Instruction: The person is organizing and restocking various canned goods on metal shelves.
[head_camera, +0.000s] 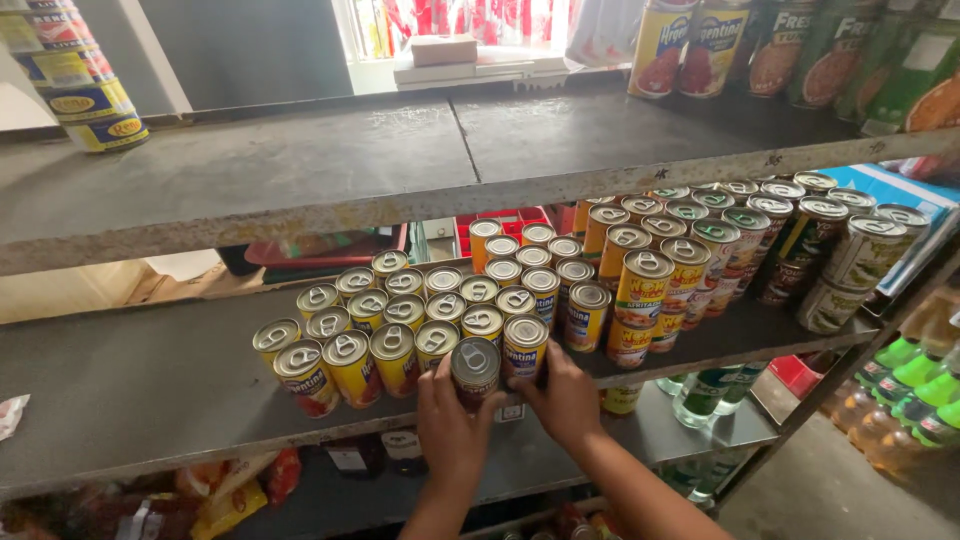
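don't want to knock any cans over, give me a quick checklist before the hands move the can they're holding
1. Left hand on the dark can: ok, fingers wrap its side.
2. Right hand steadying: ok, it touches the dark can and the yellow can beside it.
3. Dark can upright: not ok, it tilts toward the camera.
4. Dark can's footing on the shelf: cannot tell, hands hide its base at the front edge.
5. Neighbouring rows of cans: ok, all upright and packed close.
6. Free shelf space to the left: ok.
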